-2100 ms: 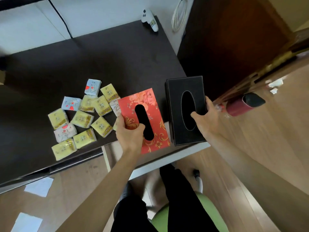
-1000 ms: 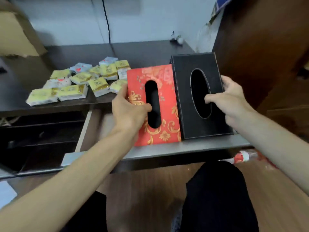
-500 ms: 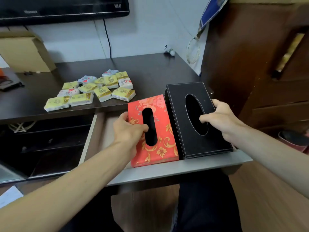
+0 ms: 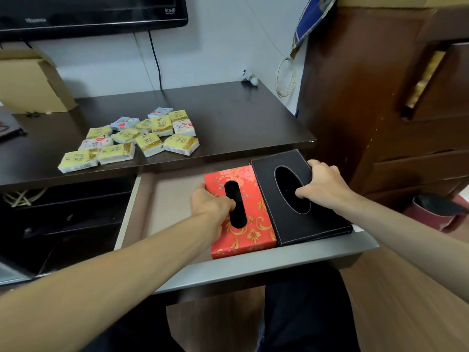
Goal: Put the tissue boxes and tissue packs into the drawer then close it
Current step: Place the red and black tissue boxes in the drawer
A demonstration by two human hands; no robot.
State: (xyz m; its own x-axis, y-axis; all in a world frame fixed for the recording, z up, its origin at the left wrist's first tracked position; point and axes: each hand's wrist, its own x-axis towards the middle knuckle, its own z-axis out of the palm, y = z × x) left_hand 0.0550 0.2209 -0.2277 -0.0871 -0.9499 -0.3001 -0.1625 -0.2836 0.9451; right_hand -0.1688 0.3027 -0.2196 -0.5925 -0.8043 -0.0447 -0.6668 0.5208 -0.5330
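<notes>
A red tissue box (image 4: pixel 250 224) with gold flowers lies in the open drawer (image 4: pixel 253 268), at its right half. My left hand (image 4: pixel 212 203) grips its left edge, thumb in the oval slot. Right beside it, touching, lies a black tissue box (image 4: pixel 297 232); my right hand (image 4: pixel 323 185) holds its far right side with fingers in the slot. Several small tissue packs (image 4: pixel 132 139), yellow, white and blue, lie in a loose heap on the dark desk top (image 4: pixel 228 118).
The drawer's left half shows bare beige floor (image 4: pixel 167 207). A cardboard box (image 4: pixel 28 82) and a TV (image 4: pixel 88 13) stand behind the desk. A brown wooden cabinet (image 4: pixel 380 97) rises at the right. A red bin (image 4: pixel 436 212) sits on the floor.
Both boxes were carried off the desk top and lowered into the drawer. They now sit deeper and flatter in it, with both hands still on them.
</notes>
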